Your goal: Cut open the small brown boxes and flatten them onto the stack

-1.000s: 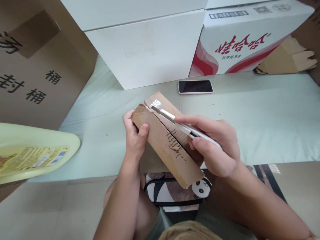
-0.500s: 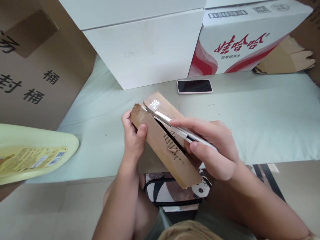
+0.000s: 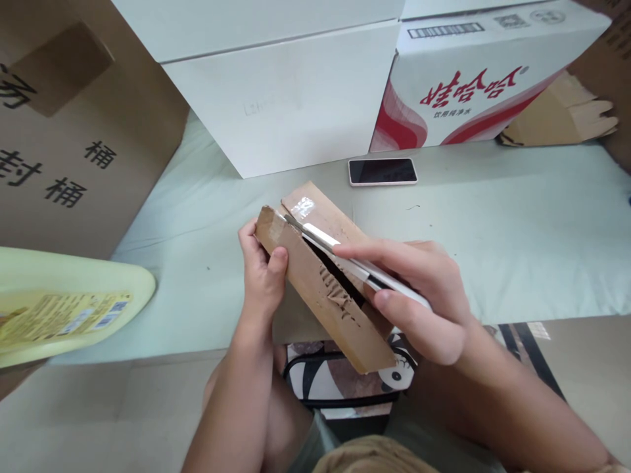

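Tilted over the table's front edge is a brown cardboard box, with a dark slit running along its top seam and torn, ridged cardboard beside it. My left hand is closed on the box's far left end, thumb on the near flap. In my right hand is a white utility knife, index finger stretched along its body. The knife's tip sits in the seam at the taped far end. Clear tape shines on the far flap. What lies inside the box is hidden.
A phone lies on the green-covered table. White cartons and a red-and-white carton stand behind. At left are a large brown carton and a yellow-green jug. A panda-patterned item is below the box.
The slit between the flaps looks slightly wider. The knife has shifted a little toward the far left end of the seam. My left hand keeps its hold.
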{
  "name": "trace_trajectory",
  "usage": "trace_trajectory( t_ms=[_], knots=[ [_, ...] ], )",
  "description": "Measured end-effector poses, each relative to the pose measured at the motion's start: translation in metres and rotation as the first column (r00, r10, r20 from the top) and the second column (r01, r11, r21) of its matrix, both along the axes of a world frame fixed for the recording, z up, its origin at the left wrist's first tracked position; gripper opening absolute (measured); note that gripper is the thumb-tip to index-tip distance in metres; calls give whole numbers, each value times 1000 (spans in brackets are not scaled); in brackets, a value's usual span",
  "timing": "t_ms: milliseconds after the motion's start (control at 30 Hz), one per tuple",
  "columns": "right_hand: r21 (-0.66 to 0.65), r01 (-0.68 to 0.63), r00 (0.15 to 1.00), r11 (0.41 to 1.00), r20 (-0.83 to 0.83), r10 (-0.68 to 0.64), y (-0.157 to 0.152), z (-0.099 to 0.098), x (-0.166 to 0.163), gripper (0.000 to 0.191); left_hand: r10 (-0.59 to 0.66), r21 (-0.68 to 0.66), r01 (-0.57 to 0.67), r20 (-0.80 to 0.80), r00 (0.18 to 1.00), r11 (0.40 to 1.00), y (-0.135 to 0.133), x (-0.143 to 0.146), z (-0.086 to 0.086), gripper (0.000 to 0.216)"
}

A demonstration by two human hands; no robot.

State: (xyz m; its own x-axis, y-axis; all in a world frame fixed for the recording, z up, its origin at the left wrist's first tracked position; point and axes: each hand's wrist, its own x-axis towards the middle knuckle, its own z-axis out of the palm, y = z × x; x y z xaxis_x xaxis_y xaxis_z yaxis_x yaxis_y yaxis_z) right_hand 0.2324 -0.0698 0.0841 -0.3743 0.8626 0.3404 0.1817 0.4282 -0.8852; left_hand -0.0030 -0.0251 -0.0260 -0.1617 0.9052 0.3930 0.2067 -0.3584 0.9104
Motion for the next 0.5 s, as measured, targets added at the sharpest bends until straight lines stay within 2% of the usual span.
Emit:
trace_trajectory(
  t_ms=[100, 233, 367, 500],
  knots=[
    [-43, 128, 987, 991, -91, -131, -5, -5, -1, 36, 20, 0, -20, 49, 999, 1000, -2, 3, 1, 74],
    [-80, 260, 943, 962, -194, -271, -9, -13, -3, 37, 80, -13, -80, 217, 973, 997, -4, 9, 9, 57],
    [-93, 302, 933, 949, -174, -315, -8, -16, -3, 40, 97, -94, -70, 331, 939, 993, -5, 11, 17, 41],
    [-73, 289, 935, 955, -195, -298, -7, -18, -3, 40, 86, -163, -11, 461, 883, 987, -7, 10, 21, 34]
  ],
)
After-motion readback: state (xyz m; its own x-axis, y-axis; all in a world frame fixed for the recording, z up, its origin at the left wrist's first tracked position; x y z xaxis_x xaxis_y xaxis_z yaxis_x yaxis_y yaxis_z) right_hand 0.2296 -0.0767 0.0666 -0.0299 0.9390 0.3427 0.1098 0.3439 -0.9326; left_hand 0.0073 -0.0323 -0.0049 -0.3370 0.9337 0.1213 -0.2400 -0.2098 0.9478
